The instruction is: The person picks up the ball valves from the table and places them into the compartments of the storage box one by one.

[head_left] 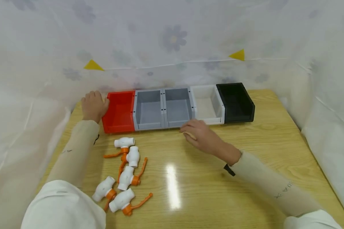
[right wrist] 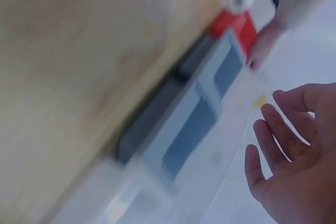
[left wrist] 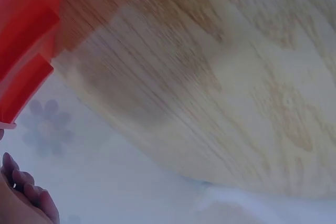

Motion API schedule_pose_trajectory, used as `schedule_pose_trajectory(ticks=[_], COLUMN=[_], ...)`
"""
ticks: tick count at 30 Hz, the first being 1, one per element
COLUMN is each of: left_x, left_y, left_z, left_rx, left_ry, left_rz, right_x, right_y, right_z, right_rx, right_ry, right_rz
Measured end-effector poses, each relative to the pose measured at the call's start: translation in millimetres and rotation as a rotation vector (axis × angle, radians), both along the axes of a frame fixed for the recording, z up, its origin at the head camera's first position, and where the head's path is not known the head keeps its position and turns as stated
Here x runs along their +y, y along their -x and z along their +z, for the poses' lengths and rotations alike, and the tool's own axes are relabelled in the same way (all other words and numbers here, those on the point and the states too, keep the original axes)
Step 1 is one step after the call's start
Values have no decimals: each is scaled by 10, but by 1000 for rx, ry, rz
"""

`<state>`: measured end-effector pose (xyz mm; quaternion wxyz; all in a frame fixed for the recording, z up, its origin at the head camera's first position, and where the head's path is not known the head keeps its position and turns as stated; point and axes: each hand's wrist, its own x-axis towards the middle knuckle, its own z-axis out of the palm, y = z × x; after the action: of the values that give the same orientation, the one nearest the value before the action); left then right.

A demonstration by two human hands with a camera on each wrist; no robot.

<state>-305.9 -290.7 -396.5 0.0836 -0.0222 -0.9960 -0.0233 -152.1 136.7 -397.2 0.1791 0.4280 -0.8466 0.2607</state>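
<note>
My left hand is at the left side of the red bin, its thumb right at the bin's rim. In the left wrist view, its loosely bent fingers show apart from the red wall. My right hand is over the table just in front of the row, near the second grey bin and the white bin. Its fingers are spread and relaxed, holding nothing, in the right wrist view. Several white ball valves with orange lever handles lie at the left front of the table.
Another grey bin stands beside the red one, and a black bin ends the row on the right. All stand side by side along the back of the wooden table. A flower-patterned white sheet hangs behind and around the sides.
</note>
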Motion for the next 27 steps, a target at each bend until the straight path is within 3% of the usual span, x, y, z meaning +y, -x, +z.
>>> schedule_pose_trajectory(ticks=[5, 11, 14, 27], left_x=[-10, -28, -30, -37], left_y=[-10, -64, -77, -87], left_z=[-12, -86, -110, -145], left_rx=[-20, -23, -24, -3], left_ry=[1, -27, -38, -61], left_rz=[-2, 18, 27, 35], right_x=[-461, -853, -969, -1176], right_y=[-278, -480, -509, -537], right_z=[-169, -329, -371, -492], right_rx=[23, 3, 20, 63], right_ry=[-112, -320, -390, -443], right_rz=[173, 262, 279, 298])
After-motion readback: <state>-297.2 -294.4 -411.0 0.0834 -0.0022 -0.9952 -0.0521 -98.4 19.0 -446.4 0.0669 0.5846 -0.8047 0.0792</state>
